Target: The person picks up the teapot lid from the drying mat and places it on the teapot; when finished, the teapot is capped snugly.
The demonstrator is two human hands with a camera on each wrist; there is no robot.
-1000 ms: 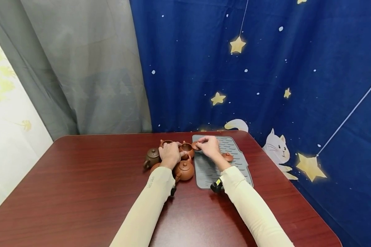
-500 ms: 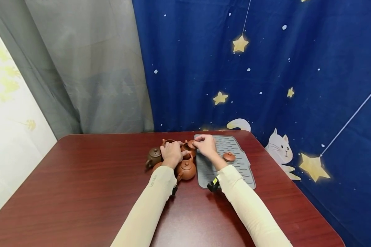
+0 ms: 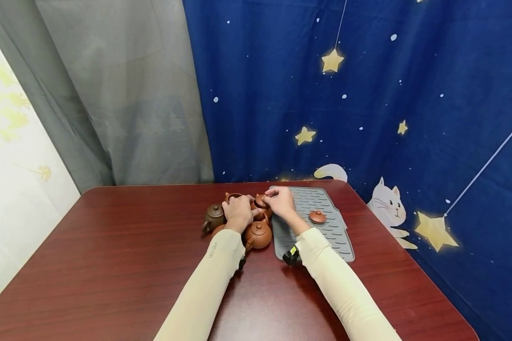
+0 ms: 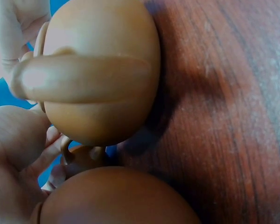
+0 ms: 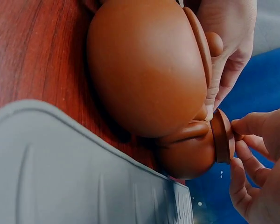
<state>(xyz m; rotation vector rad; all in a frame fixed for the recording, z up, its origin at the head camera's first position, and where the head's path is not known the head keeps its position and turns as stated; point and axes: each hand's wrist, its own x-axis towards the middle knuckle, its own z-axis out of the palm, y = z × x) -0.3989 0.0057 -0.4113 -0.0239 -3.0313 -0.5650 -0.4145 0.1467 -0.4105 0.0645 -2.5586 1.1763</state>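
Observation:
My right hand (image 3: 280, 202) pinches the knob of a reddish-brown teapot lid (image 5: 222, 135), fingertips (image 5: 245, 125) close round it. The lid sits tilted over the mouth of a small clay teapot (image 5: 186, 156) in the right wrist view. My left hand (image 3: 239, 211) grips this teapot from the left, thumb near its rim. In front stands another lidded clay teapot (image 3: 258, 235), its spout toward me. A dark brown lidded teapot (image 3: 214, 215) is left of my left hand. Behind that hand an open teapot (image 3: 234, 195) partly shows; one more is mostly hidden under my wrist.
A grey ridged mat (image 3: 337, 237) lies right of the teapots, with a loose clay lid (image 3: 317, 217) on it. All rest on a dark red wooden table (image 3: 132, 246). Blue and grey curtains hang behind its far edge.
My right hand has carried the lid leftward from over the mat onto the teapot's mouth. My left hand stays at the teapot. The view has shifted slightly.

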